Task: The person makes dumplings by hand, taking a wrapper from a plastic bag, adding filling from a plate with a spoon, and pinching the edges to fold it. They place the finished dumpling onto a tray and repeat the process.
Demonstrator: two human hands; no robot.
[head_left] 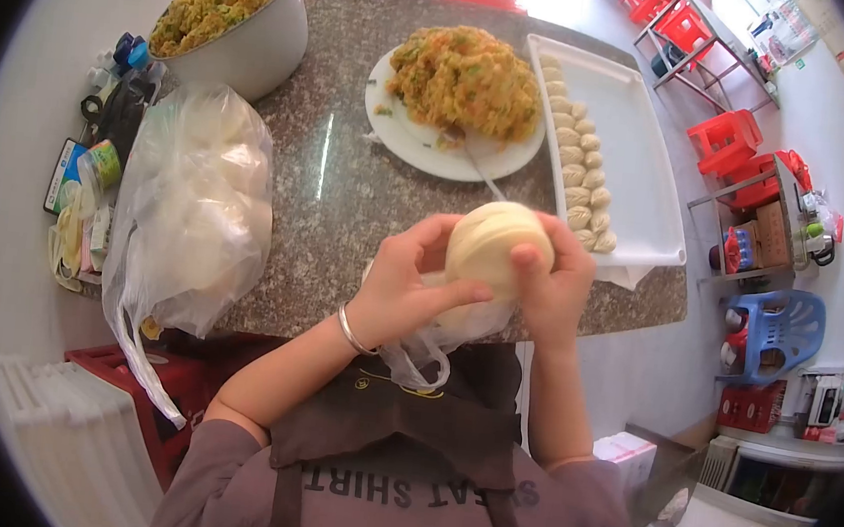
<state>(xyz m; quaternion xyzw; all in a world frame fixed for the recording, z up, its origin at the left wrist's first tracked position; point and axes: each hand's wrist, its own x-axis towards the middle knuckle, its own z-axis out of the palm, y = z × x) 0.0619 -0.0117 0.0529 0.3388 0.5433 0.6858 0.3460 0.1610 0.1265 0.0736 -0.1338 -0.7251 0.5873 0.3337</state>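
Between my two hands is a stack of round, pale dumpling wrappers (500,245), held up over the table's front edge. My left hand (411,278) grips the stack from the left, its thumb across the lower side. My right hand (559,281) holds the right side, thumb on the top face. Below them hangs a clear plastic bag (424,356), partly hidden by my hands. Just beyond, a white plate (431,164) bears a heap of orange-green filling (473,79) with a metal utensil handle (485,174) sticking out. Pleated dumplings (574,156) line the left side of a white tray (642,152).
On the left of the speckled stone table (317,254) sits a plastic bag of round pale wrappers (201,209). Behind it stands a large pot (246,42) of filling. Small packages (99,165) crowd the left edge. Red stools (724,139) and a blue chair (782,335) are at right.
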